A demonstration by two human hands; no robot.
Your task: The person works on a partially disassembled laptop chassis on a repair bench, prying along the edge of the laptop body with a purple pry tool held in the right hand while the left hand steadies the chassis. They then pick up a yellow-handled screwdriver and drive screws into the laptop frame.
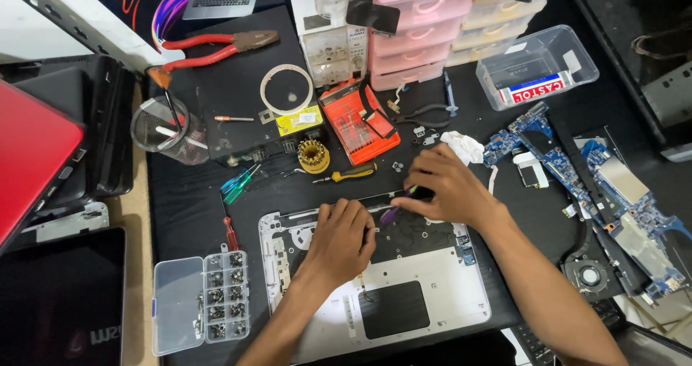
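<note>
Two bare hands work on an opened silver laptop base lying on the black worktop.

The right hand has its grip pinched on a purple-handled tool at the base's far edge. The left hand, just left of it, presses flat on the base, fingers curled together. A clear plastic compartmented screw box lies well left of that hand; a yellow-handled screwdriver lies just beyond both.

— Where can I pass around the open laptop shell?

— Left, bare table before the screw box. Far side's blocked: yellow screwdriver, orange bit case. Right, circuit boards and fan crowd me.
</note>
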